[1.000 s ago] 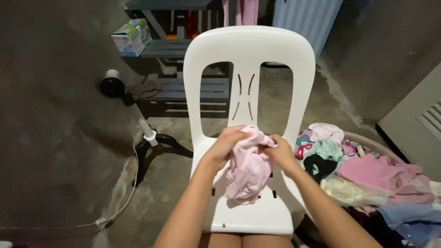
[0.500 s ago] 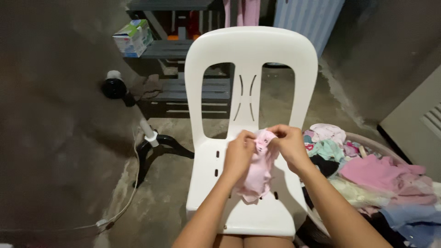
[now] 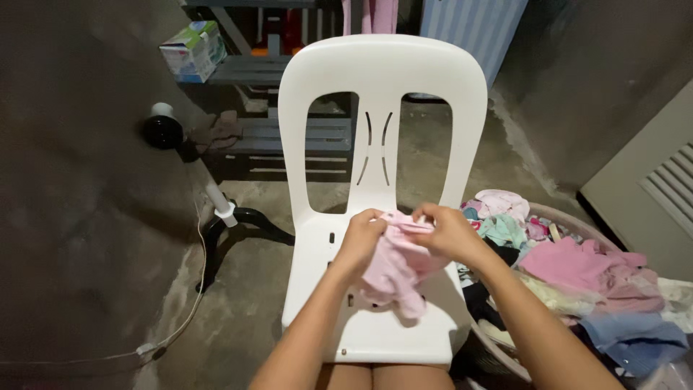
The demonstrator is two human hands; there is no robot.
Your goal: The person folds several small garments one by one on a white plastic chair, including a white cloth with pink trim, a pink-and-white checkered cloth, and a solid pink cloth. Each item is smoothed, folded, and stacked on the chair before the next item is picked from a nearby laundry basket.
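Small pale pink soft-fabric garment [image 3: 395, 269] held up over the seat of the white moulded plastic chair [image 3: 382, 123], between both hands. Left hand [image 3: 361, 242] clenched on the garment's upper left edge, fingers curled in, cloth bunched under the palm. Right hand [image 3: 449, 232] pinching the top edge from the right, thumb and fingers closed on a thin folded hem. Top edge stretched short between the two hands; the rest hangs crumpled and loose below, lowest fold dangling just above or on the seat, cannot tell which. Fabric looks thin, wrinkled, uniformly light pink, no print visible; exact garment type unclear. Both forearms reach in from the bottom of the view.

Right of the chair, a round pale laundry basket [image 3: 570, 217] heaped with mixed clothes [image 3: 577, 269]: pinks, mint, cream, blue, some dark pieces. Left of the chair, a black-and-white stand fan [image 3: 163, 130] tipped on the bare concrete floor [image 3: 86, 238], its cord trailing left. Behind the chair, a grey wooden shelf [image 3: 289, 133] with a white-and-green cardboard box [image 3: 192, 50] on top.
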